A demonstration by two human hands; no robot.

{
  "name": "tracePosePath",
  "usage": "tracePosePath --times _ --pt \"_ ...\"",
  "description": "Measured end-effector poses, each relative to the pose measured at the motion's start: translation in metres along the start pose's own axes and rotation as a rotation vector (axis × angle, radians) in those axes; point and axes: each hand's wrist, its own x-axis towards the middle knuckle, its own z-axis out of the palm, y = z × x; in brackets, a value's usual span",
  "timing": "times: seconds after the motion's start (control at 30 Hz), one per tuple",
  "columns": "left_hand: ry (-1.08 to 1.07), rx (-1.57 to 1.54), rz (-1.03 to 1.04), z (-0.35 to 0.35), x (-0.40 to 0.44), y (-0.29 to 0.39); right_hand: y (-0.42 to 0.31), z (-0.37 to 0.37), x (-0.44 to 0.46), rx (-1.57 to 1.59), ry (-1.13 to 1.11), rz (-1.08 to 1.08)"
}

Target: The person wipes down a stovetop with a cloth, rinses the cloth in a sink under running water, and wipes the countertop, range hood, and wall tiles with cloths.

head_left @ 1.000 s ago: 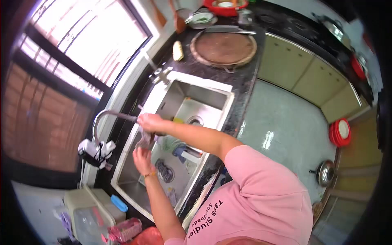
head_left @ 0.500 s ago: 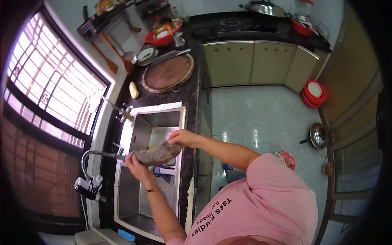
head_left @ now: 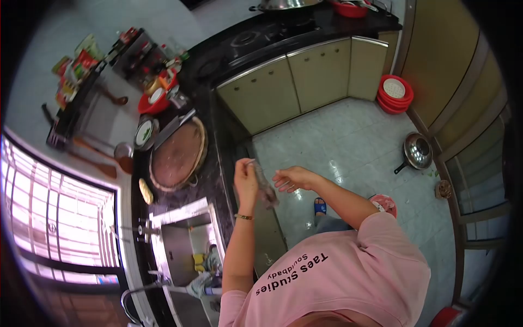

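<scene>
My left hand (head_left: pixel 246 177), with a beaded bracelet on its wrist, pinches the top of a wet-looking greyish-brown cloth (head_left: pixel 266 188). The cloth hangs down beyond the counter's edge, over the floor side. Just to its right, my right hand (head_left: pixel 291 179) is apart from the cloth, fingers spread and palm turned toward it. Below and to the left is the steel sink (head_left: pixel 178 248), holding a yellow item (head_left: pixel 199 262) and a pale greenish cloth (head_left: pixel 200 284) draped near its divider.
A round chopping board (head_left: pixel 177 155) with a cleaver (head_left: pixel 173 129) lies on the dark counter, beside a corn cob (head_left: pixel 145 192). On the floor are stacked red baskets (head_left: pixel 394 95), a lidded wok (head_left: pixel 417 151) and a red item (head_left: pixel 383 204). The faucet (head_left: pixel 131 300) stands lower left.
The view has turned toward the floor and cabinets. Both hands have moved from over the sink to beyond the counter's edge with the cloth. My right hand has let go of it.
</scene>
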Motion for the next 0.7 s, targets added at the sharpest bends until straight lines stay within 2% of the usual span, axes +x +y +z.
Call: tracePosePath --times 0.07,0.13,0.23,0.27,0.37,0.5,0.53,0.63,0.7 --pt "-0.109 0.001 -0.023 0.042 0.027 -0.021 -0.006 -0.034 0.017 0.190 -0.033 0.023" --pt "-0.288 0.002 -0.141 0.079 0.047 -0.026 -0.006 -0.073 0.050 0.375 -0.005 -0.009" --pt "-0.538 -0.123 -0.271 0.131 0.074 -0.019 -0.048 -0.091 0.045 0.471 0.135 -0.068" --pt "-0.616 -0.165 -0.331 0.143 0.081 -0.014 -0.048 -0.108 0.051 0.526 0.028 -0.166" --pt "-0.700 -0.281 -0.606 0.170 0.108 -0.009 -0.056 -0.143 0.072 0.778 0.239 -0.083" --pt "-0.806 -0.566 -0.724 0.197 0.157 -0.037 -0.090 -0.171 0.083 0.898 0.054 -0.229" --pt "-0.825 -0.654 -0.813 0.202 0.173 -0.040 -0.104 -0.171 0.083 0.900 0.196 -0.210" --pt "-0.905 -1.028 -1.035 0.225 0.221 -0.084 -0.123 -0.198 0.116 0.935 0.192 -0.244" --pt "-0.858 -0.996 -1.034 0.241 0.250 -0.092 -0.159 -0.198 0.131 1.010 0.341 -0.252"
